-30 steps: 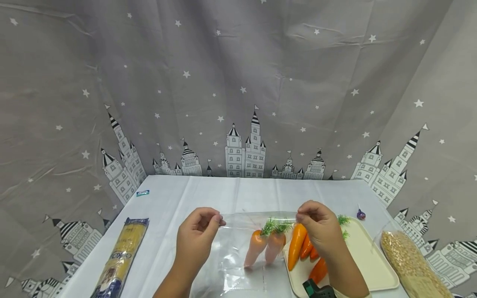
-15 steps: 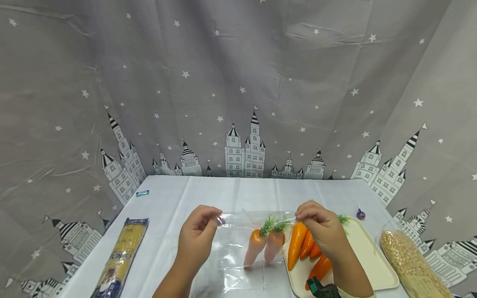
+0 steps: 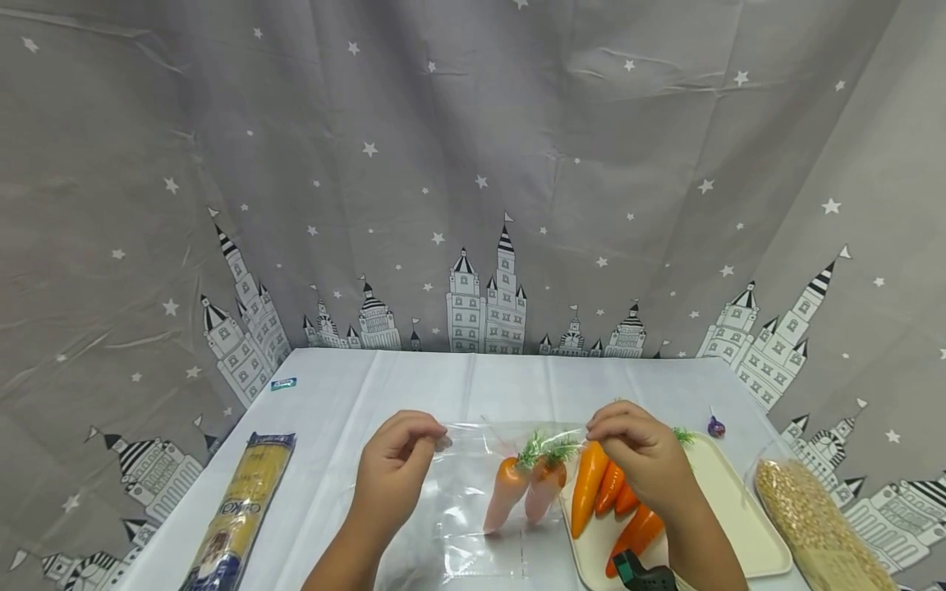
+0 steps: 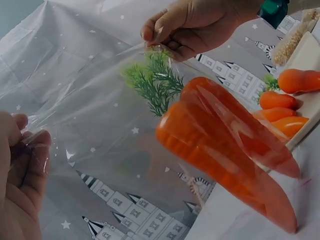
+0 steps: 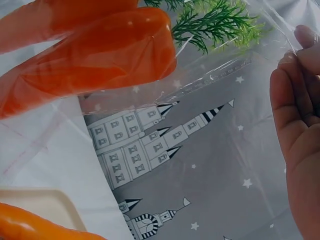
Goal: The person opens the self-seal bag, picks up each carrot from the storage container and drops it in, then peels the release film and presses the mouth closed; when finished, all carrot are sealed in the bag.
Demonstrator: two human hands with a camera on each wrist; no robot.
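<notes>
A clear plastic bag [image 3: 466,509] is stretched between both hands, with two orange carrots [image 4: 220,155] inside it, their green tops near the bag's upper edge. My left hand [image 3: 399,460] pinches the bag's top left corner between thumb and fingers. At the opposite corner my right hand [image 3: 639,451] pinches the film the same way; the right wrist view shows its fingertips [image 5: 287,65] on the bag's edge. Just right of the bag, more carrots [image 3: 589,488] lie on a cream tray [image 3: 739,509], partly hidden behind the right hand and forearm.
On the left of the white-covered table [image 3: 325,460] lies a packet of pasta [image 3: 240,509], with a small green packet [image 3: 283,383] farther back. A lollipop [image 3: 715,426] lies behind the tray. At the right edge is a bag of pale grains [image 3: 813,525]. A grey curtain [image 3: 473,148] hangs behind.
Both hands keep their hold on the bag's corners and shift only slightly. My left hand has moved a little to the right. The carrots inside the bag stay nearly in place.
</notes>
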